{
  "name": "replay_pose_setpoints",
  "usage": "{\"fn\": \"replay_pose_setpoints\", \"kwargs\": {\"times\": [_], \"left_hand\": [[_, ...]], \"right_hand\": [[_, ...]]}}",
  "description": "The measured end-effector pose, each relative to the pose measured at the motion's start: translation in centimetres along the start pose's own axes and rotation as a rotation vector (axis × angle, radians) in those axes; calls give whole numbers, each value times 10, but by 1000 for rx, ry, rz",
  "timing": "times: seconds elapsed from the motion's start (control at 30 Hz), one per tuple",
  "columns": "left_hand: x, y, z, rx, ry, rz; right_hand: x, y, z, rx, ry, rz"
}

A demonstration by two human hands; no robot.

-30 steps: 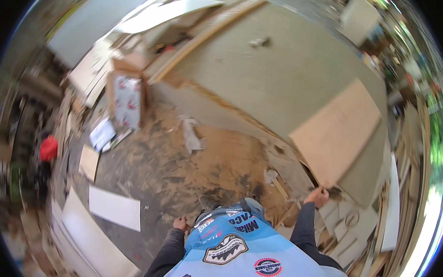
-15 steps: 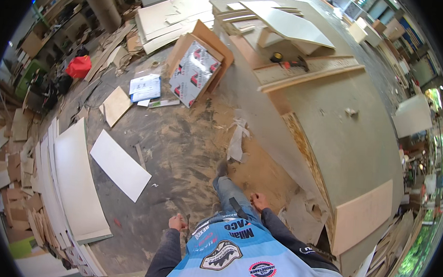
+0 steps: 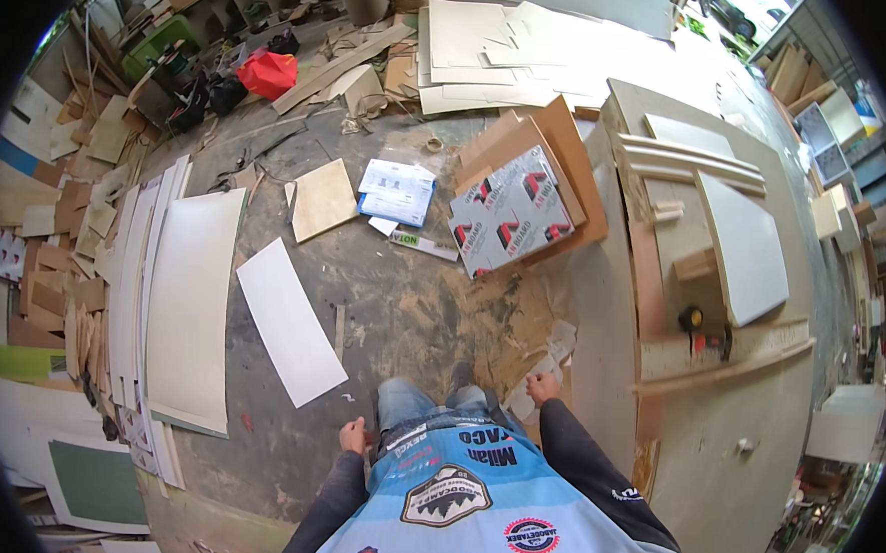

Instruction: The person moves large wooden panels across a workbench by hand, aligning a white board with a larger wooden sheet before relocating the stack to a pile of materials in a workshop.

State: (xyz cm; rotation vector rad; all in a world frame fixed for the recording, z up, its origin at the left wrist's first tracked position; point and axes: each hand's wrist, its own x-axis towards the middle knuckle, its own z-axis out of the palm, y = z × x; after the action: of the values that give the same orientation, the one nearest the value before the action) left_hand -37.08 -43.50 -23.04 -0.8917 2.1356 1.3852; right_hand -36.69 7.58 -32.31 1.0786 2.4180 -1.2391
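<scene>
My left hand (image 3: 354, 435) hangs beside my left hip, its fingers loosely curled and nothing visible in them. Held out from my right side, my right hand (image 3: 543, 387) is also curled, with no object showing in it. Beyond my left hand a narrow white panel (image 3: 290, 324) lies flat on the dusty floor. A crumpled pale sheet (image 3: 548, 367) is on the floor close behind my right hand in the view, touching nothing of mine that I can make out. Ahead, a silver printed board (image 3: 511, 215) leans against brown boards (image 3: 574, 173).
On the right stands a large worktable (image 3: 714, 451) bearing a white-topped piece (image 3: 745, 252), wooden strips and a tape measure (image 3: 692, 318). Tall white panels (image 3: 193, 313) line the left. Papers (image 3: 397, 192), a plywood piece (image 3: 324, 200) and a red bag (image 3: 267, 73) lie farther ahead.
My view has swung to the left, so the worktable and boards sit farther right. I have moved forward, and both feet now show below. Both hands stay low and curled.
</scene>
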Motion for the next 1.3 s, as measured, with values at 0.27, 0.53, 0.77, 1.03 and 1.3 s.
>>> {"fn": "replay_pose_setpoints", "kwargs": {"times": [0.27,0.53,0.77,1.03,1.3], "left_hand": [[102,-44,9,784,-35,146],[332,100,-36,1029,-39,264],[513,509,-74,122,52,287],[606,736,44,-268,-210,296],[768,746,155,113,-211,-80]], "right_hand": [[146,-285,13,-103,-50,-198],[254,-393,67,-107,-35,-147],[299,-401,82,84,96,77],[431,-406,85,88,437,251],[673,-560,13,21,356,190]]}}
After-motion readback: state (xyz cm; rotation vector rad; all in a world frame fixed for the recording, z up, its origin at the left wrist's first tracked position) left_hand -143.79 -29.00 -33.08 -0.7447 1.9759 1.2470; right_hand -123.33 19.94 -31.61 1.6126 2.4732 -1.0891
